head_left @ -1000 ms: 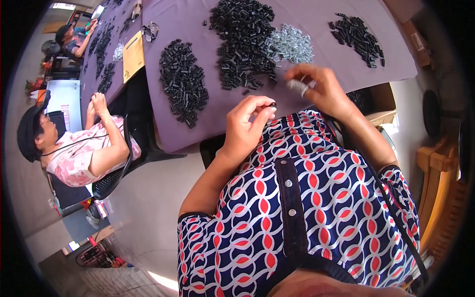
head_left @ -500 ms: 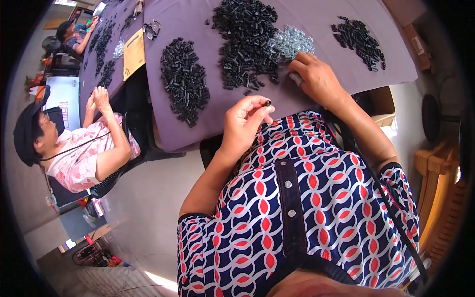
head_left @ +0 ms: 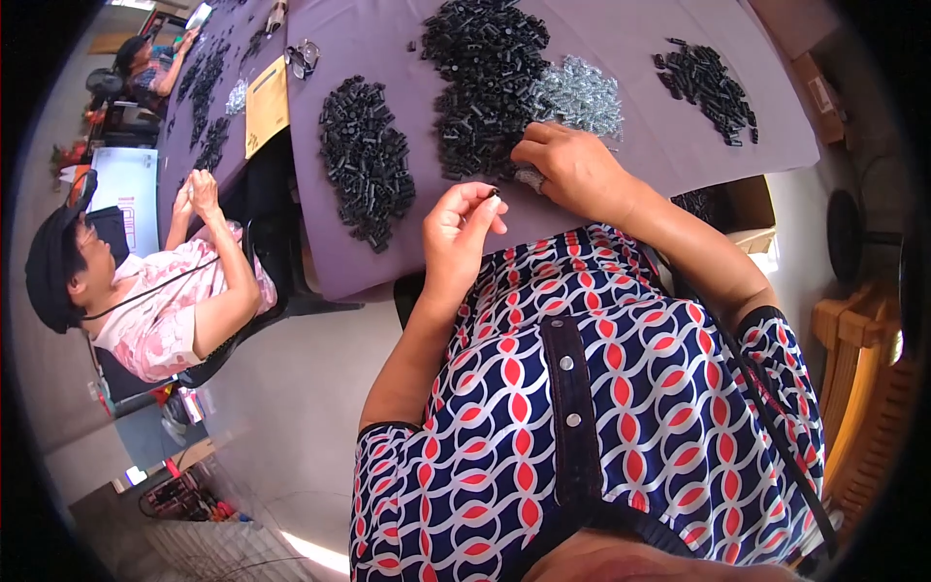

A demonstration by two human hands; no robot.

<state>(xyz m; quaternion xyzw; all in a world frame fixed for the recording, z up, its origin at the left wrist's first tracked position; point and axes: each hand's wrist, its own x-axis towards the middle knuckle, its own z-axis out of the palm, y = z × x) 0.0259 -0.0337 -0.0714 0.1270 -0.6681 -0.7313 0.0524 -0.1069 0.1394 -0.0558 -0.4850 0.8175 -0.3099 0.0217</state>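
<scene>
My left hand (head_left: pixel 460 238) is closed in a pinch on a small black cylindrical part (head_left: pixel 495 193), held just off the table's near edge. My right hand (head_left: pixel 582 173) is at the lower right edge of the big pile of black parts (head_left: pixel 490 58). Its fingers are curled together and point left, and what they hold, if anything, is hidden. A greyish wrap (head_left: pixel 529 178) covers one of its fingers. Just beyond that hand lies a heap of shiny clear or silvery small pieces (head_left: pixel 582 95), touching the black pile.
A second black pile (head_left: pixel 364 160) lies to the left, a smaller one (head_left: pixel 706 89) to the right, on the purple-grey tablecloth (head_left: pixel 669 160). Glasses (head_left: pixel 304 60) and a yellow envelope (head_left: pixel 267 105) are at the left. A co-worker (head_left: pixel 160 291) sits at the left, another person (head_left: pixel 145 73) farther off.
My right hand has moved left, from the clear pieces to the edge of the black pile. My left hand has shifted slightly left, still pinching the small black part.
</scene>
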